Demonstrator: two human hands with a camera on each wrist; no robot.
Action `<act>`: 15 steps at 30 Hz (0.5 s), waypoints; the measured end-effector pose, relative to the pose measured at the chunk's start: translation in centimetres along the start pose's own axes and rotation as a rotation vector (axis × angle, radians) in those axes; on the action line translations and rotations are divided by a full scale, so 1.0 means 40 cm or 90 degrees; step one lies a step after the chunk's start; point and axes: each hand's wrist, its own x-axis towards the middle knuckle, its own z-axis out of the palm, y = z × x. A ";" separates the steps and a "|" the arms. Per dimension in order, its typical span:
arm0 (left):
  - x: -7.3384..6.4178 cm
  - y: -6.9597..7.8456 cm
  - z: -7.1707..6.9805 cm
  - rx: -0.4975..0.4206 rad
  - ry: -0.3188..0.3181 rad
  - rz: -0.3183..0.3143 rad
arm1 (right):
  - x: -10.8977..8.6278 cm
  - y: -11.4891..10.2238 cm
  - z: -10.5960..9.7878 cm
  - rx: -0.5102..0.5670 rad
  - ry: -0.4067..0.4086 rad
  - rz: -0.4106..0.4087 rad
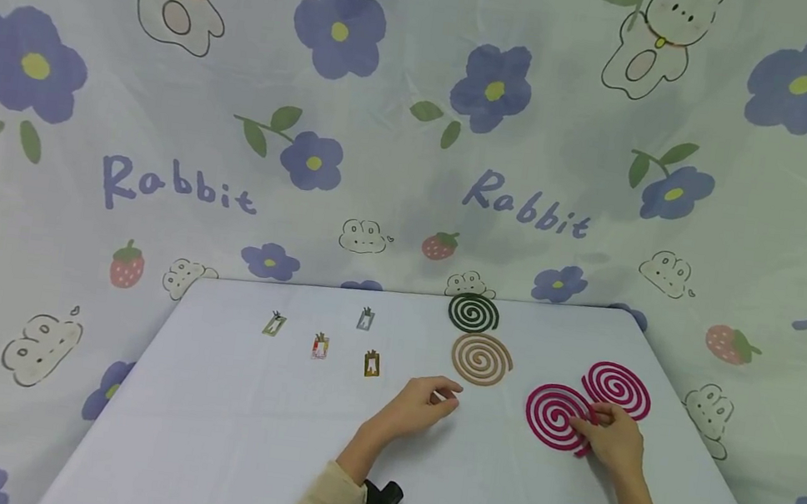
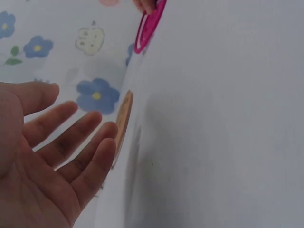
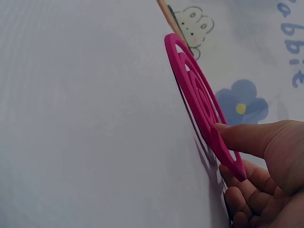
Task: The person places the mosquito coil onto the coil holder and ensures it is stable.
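My right hand (image 1: 611, 439) pinches the near edge of a magenta mosquito coil (image 1: 559, 418) between thumb and fingers. In the right wrist view this coil (image 3: 191, 85) is tilted, with a shadow beside it on the white surface. A second magenta mosquito coil (image 1: 617, 387) lies just behind the hand, partly covered by it. My left hand (image 1: 421, 405) hovers over the table with relaxed, loosely bent fingers and holds nothing. Nearest to it is a tan mosquito coil (image 1: 481, 359); a dark green mosquito coil (image 1: 473, 313) lies behind that.
Several small metal pieces with cut-outs, perhaps coil stands, lie left of centre, among them a gold one (image 1: 371, 363) and a silver one (image 1: 365, 320). The white table (image 1: 215, 431) ends at a curtain (image 1: 385, 157) printed with rabbits and flowers.
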 end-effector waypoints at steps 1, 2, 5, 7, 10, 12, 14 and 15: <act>0.004 0.002 0.006 -0.004 -0.002 0.001 | 0.000 0.002 0.001 0.000 0.000 -0.001; 0.007 0.005 0.011 -0.009 -0.005 0.000 | 0.000 0.003 0.001 -0.002 0.001 -0.002; 0.014 0.011 0.024 -0.016 -0.009 -0.003 | 0.000 0.005 0.002 0.002 0.001 -0.001; 0.018 0.015 0.032 -0.019 -0.011 -0.005 | 0.000 0.005 0.003 0.006 0.001 -0.002; 0.025 0.024 0.046 -0.025 -0.017 -0.007 | 0.000 0.006 0.005 0.007 0.005 0.000; 0.032 0.032 0.057 -0.029 -0.023 -0.008 | 0.000 0.007 0.006 0.009 0.009 0.002; 0.039 0.037 0.069 -0.032 -0.029 -0.006 | 0.000 0.007 0.006 0.011 0.012 0.004; 0.043 0.039 0.076 -0.034 -0.032 -0.003 | 0.000 0.008 0.007 0.013 0.012 0.005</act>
